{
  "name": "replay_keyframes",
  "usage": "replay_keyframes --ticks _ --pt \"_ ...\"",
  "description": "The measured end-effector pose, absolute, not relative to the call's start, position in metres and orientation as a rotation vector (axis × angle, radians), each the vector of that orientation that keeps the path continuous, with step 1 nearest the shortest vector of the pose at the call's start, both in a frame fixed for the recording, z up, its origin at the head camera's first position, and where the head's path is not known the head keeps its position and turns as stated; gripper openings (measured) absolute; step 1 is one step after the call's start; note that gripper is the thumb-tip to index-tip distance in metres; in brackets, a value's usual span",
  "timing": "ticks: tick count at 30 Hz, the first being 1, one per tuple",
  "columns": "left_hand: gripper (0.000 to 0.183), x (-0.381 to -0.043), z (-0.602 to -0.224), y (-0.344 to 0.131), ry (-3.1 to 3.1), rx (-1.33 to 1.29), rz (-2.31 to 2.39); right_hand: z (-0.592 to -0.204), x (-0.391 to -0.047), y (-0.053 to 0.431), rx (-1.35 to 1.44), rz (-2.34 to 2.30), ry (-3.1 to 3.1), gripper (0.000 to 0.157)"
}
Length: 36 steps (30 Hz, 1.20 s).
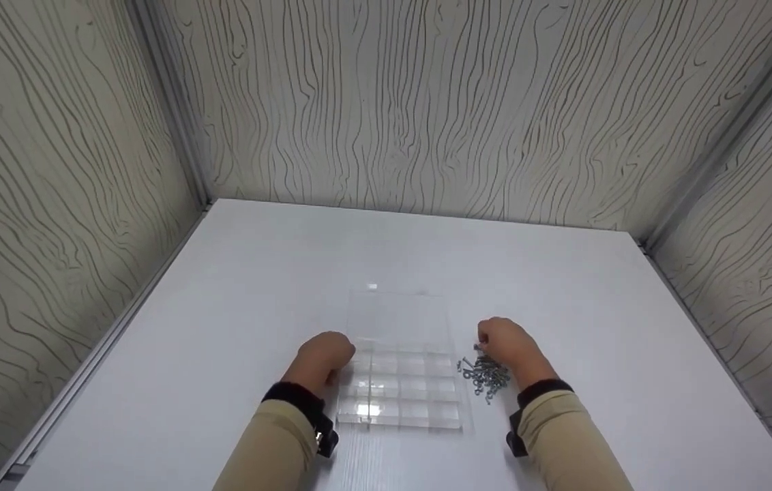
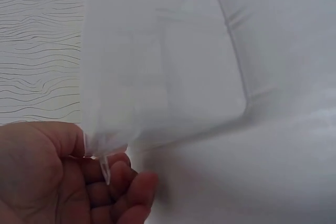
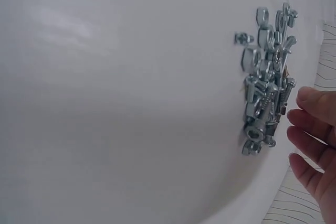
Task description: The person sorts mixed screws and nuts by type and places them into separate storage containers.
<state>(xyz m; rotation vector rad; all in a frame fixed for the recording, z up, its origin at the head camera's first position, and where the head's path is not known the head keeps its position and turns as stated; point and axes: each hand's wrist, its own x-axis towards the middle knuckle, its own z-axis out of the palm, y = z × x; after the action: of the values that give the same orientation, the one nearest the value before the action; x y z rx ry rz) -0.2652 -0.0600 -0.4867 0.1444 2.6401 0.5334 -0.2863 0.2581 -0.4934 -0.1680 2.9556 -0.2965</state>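
A clear plastic compartment box (image 1: 414,387) lies on the white table, its see-through lid (image 1: 398,317) folded back on the far side. My left hand (image 1: 323,354) is at the box's left side. In the left wrist view, its thumb and fingers pinch a corner of the clear plastic (image 2: 110,140), beside a small tab. To the right of the box is a pile of metal nuts, bolts and screws (image 1: 487,375). My right hand (image 1: 510,346) hovers at the pile's far edge. The right wrist view shows its fingers (image 3: 310,139) loosely bent and apart, holding nothing.
The white tabletop (image 1: 263,273) stretches around the box and the hardware. Wood-grain panels (image 1: 399,109) stand behind the table and at both sides, with metal posts at the corners.
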Motion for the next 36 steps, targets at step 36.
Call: replay_keyframes --ticks 36 --pt "0.032 -0.269 -0.492 -0.057 2.606 0.097 0.577 -0.47 -0.274 0.218 -0.659 -0.51 2.895 0.003"
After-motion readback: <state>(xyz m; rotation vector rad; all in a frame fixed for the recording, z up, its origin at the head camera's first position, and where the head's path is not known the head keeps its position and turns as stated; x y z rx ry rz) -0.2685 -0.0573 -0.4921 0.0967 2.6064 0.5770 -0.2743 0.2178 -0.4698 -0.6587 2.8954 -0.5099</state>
